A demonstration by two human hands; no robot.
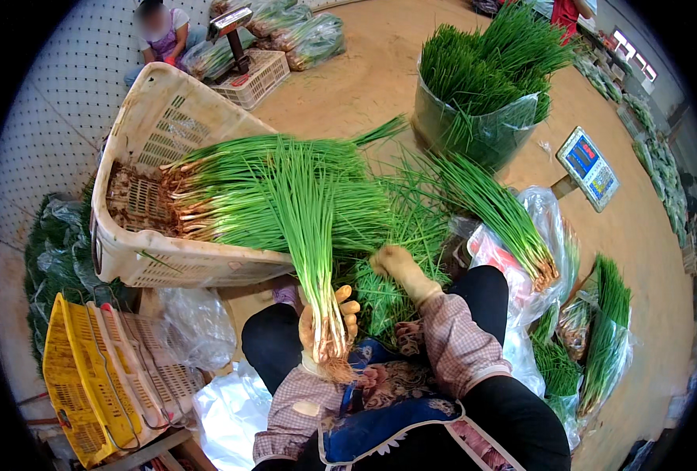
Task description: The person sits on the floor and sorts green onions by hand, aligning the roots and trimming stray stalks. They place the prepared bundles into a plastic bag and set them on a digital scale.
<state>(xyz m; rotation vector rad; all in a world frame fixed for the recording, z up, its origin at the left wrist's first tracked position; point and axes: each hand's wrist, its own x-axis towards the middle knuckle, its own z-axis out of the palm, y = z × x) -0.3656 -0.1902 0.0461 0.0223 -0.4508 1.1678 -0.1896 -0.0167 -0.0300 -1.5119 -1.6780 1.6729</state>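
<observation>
My left hand [329,318], in a yellowish glove, holds a bunch of long green onion stalks [303,235] with white stems and brown roots pointing toward me. My right hand [395,267], in a tan glove, has its fingers curled down at the loose green leaves [380,302] between my knees; what they grip, if anything, is hidden. Just beyond, a dirty white plastic crate [121,267] lies with many more stalks [223,204] in it, roots to the left. Another bunch [498,212] rests on plastic bags to my right.
A tub of greens [482,118] stands ahead, near a scale display [588,169]. Bagged bundles [603,330] lie right. Yellow and pink crates [82,369] and plastic [199,330] are at lower left. A co-worker [164,47] sits back left by a scale [231,27]; another person [568,16] is far right.
</observation>
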